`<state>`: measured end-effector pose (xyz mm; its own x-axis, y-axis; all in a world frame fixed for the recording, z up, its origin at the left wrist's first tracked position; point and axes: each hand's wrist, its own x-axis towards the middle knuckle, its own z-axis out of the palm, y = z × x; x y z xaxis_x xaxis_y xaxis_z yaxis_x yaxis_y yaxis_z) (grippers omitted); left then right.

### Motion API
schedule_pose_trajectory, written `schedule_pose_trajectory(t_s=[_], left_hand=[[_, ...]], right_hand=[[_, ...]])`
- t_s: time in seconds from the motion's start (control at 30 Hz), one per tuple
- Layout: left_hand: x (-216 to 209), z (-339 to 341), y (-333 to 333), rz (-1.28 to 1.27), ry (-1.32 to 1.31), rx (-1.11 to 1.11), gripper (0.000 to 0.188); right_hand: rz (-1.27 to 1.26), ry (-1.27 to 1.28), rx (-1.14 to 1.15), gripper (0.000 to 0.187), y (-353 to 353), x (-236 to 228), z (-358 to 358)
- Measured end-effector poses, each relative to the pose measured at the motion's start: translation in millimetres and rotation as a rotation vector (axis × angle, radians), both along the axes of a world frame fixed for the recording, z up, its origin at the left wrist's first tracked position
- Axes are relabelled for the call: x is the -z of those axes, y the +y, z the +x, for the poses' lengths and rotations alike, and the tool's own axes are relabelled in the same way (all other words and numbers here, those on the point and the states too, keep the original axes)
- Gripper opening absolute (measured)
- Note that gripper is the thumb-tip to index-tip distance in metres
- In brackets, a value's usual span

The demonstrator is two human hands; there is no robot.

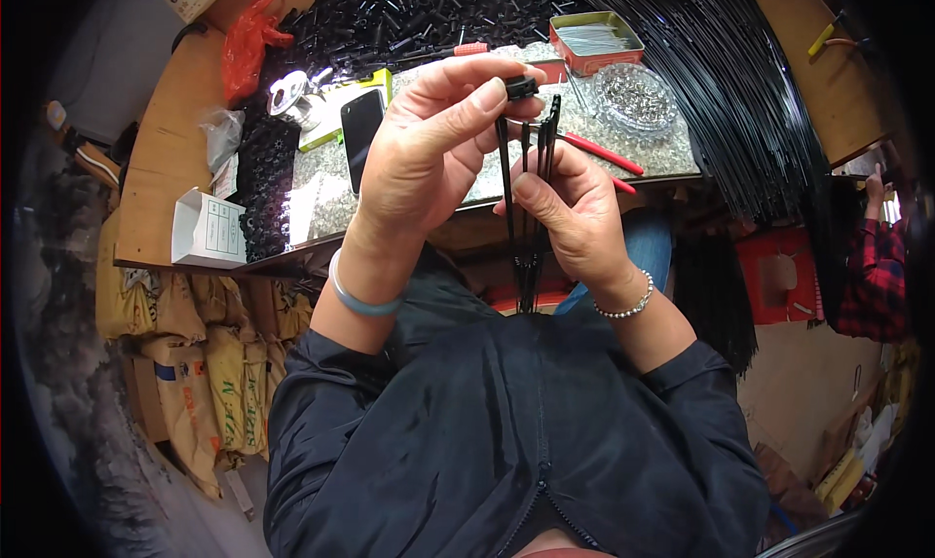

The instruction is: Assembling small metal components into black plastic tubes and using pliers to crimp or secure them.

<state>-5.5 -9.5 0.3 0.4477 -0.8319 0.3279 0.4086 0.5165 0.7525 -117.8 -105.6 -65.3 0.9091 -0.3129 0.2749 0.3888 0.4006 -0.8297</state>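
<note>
Raised over the front of the table, my left hand pinches a small black plastic part between thumb and fingers. My right hand, to the right and a little lower, is closed round several thin black rods. The rods hang downward past the table edge, and their upper ends come up close under the black part. Whether they are joined to it I cannot tell. Just behind my right hand lie pliers with red handles, partly hidden by the fingers.
Loose black parts cover the back. Long black rods spill over the right edge. A tin, a clear dish, a phone, a wire spool and a white box surround my hands. Another person's checked sleeve shows at right.
</note>
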Motion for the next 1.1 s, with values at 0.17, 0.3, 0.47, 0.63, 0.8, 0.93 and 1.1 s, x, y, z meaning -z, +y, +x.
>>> schedule_pose_trajectory(t_s=[0.17,0.3,0.47,0.63,0.8,0.93,1.1], left_hand=[[4.6,-3.3,3.5,0.053,-0.322,-0.211,0.033],[3.9,-4.6,7.0,0.035,-0.413,-0.243,0.032],[3.7,-0.8,9.5,0.017,-0.587,-0.327,0.026],[-2.1,-4.1,15.7,0.038,-0.522,-0.221,0.023],[-4.6,-6.8,18.1,0.075,-0.441,-0.132,0.025],[-0.4,-5.7,15.0,0.028,-0.388,-0.064,0.026],[0.9,-3.0,14.3,0.04,-0.362,-0.043,0.027]], right_hand=[[-0.024,0.01,0.009,0.015,-0.2,-0.6,-0.8],[-0.022,0.009,0.012,0.015,1.9,-2.1,-1.5],[-0.033,-0.061,-0.005,0.017,3.5,0.0,-1.6],[0.017,-0.085,-0.128,0.029,-4.5,-1.3,-3.9],[0.263,-0.055,-0.243,0.011,-3.3,-8.6,-6.1],[0.366,-0.031,-0.43,0.011,-14.2,-4.1,-2.8],[0.354,-0.014,-0.443,0.014,-17.0,-6.2,-1.8]])
